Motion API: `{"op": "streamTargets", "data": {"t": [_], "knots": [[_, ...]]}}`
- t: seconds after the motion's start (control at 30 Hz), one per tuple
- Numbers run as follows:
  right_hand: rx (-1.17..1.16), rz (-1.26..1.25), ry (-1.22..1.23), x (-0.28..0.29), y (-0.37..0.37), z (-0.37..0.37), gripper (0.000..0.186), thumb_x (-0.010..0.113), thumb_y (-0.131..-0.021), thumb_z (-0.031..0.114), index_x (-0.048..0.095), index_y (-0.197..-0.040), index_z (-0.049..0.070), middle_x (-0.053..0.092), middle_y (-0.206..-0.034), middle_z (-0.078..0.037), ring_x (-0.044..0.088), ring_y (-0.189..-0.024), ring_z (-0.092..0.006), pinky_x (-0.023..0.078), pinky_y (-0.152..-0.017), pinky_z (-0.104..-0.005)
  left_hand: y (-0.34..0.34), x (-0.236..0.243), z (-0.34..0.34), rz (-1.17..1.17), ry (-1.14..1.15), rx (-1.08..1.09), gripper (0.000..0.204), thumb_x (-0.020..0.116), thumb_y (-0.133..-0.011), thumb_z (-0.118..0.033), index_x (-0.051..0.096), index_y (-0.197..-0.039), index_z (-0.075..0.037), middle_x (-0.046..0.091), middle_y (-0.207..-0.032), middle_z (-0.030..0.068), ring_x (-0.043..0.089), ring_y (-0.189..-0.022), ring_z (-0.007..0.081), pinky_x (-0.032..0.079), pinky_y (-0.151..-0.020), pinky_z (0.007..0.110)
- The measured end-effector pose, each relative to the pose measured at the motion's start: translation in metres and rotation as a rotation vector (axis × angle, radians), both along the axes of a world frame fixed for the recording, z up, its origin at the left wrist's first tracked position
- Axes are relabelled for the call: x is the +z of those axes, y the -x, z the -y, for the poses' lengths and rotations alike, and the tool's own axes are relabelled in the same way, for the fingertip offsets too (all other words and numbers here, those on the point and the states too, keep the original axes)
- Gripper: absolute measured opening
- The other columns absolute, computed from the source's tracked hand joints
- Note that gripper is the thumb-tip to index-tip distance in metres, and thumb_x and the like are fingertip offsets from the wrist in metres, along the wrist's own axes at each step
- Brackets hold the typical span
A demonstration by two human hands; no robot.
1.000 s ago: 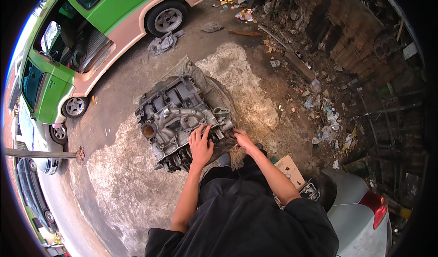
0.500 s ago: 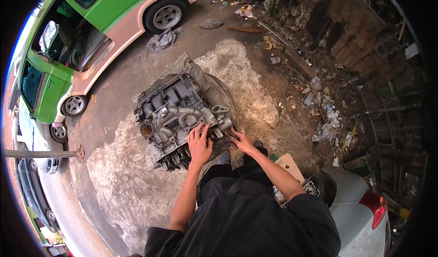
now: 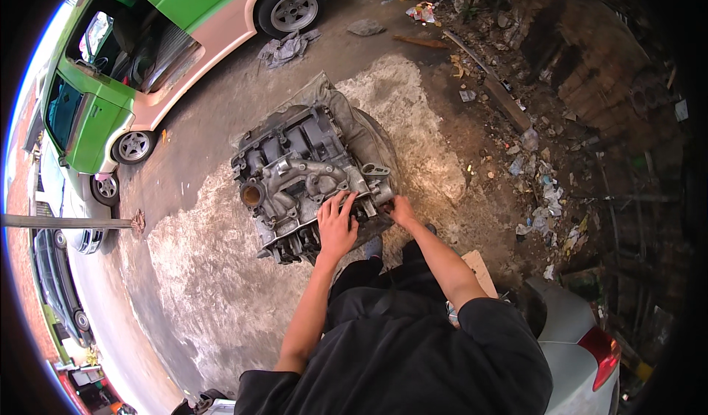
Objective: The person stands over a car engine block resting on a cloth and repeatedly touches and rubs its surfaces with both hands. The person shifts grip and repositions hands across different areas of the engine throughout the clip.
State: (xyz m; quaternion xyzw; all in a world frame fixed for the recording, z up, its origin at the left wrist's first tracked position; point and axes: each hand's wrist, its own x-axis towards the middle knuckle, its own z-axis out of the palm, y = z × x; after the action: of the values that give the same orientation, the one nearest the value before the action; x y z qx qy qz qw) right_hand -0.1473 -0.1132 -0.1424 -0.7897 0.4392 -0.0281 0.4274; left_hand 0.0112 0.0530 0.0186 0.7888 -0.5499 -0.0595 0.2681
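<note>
A grey metal engine (image 3: 284, 150) rests in front of me on a dark cloth (image 3: 361, 131) over a low round support. Its curved intake manifold (image 3: 306, 175) runs along the side nearest me and ends in a round rusty opening. My left hand (image 3: 338, 227) lies on the engine's near edge, fingers outstretched and slightly spread, holding nothing. At the near right corner, beside a cast housing (image 3: 380, 186), my right hand (image 3: 403, 212) has its fingers curled in against the metal. Whatever they grip is hidden.
A green and pink van (image 3: 184, 39) with an open side stands beyond, a crumpled rag (image 3: 287, 49) by its wheel. Litter (image 3: 542, 201) and wooden planks (image 3: 509, 104) lie to the right. A silver car's rear (image 3: 579, 349) is close at my lower right, near some cardboard (image 3: 481, 271).
The whole view has shifted, putting the engine slightly higher and further right. My right fingers are curled more tightly at the corner. My left hand stays on the engine's edge.
</note>
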Motion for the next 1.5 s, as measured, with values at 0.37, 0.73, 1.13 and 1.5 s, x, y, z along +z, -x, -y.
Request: {"op": "streamTargets", "data": {"t": [0.37,0.73,1.13,1.5], "knots": [[-0.307,0.065,-0.375,0.022,0.034,-0.039,0.048,0.06,-0.105,0.022,0.057,-0.149,0.002,0.068,-0.135,-0.025,0.068,-0.121,-0.039,0.052,-0.098,-0.0473,-0.001,-0.001,0.0,0.011,0.002,-0.016,0.067,0.068,-0.084,-0.009,0.055,-0.149,-0.017,0.052,-0.145,0.0084,0.047,-0.134,0.0344,0.036,-0.115,0.05],[-0.547,0.209,-0.734,0.106,0.004,-0.034,0.059,0.052,-0.102,0.01,0.044,-0.16,0.006,0.06,-0.083,-0.006,0.046,-0.058,-0.0136,0.037,-0.049,-0.0326,-0.001,-0.002,-0.001,-0.008,0.019,-0.013,0.067,0.069,-0.082,-0.007,0.058,-0.148,-0.017,0.053,-0.146,0.0103,0.047,-0.136,0.0359,0.035,-0.115,0.051],[-0.465,0.137,-0.573,0.098,0.007,-0.029,0.057,0.053,-0.099,0.011,0.052,-0.155,0.003,0.062,-0.079,-0.009,0.051,-0.056,-0.0158,0.041,-0.05,-0.0352,-0.001,-0.001,-0.001,0.024,0.002,-0.018,0.065,0.068,-0.086,-0.009,0.055,-0.149,-0.015,0.051,-0.146,0.0089,0.045,-0.136,0.0339,0.035,-0.116,0.05],[-0.601,0.177,-0.708,0.089,0.005,-0.035,0.056,0.054,-0.098,0.012,0.053,-0.152,-0.001,0.074,-0.104,-0.018,0.066,-0.069,-0.0216,0.051,-0.061,-0.0378,0.0,-0.001,-0.001,-0.015,0.008,-0.007,0.066,0.069,-0.083,-0.008,0.057,-0.148,-0.016,0.052,-0.146,0.011,0.046,-0.136,0.0356,0.034,-0.116,0.051]]}}
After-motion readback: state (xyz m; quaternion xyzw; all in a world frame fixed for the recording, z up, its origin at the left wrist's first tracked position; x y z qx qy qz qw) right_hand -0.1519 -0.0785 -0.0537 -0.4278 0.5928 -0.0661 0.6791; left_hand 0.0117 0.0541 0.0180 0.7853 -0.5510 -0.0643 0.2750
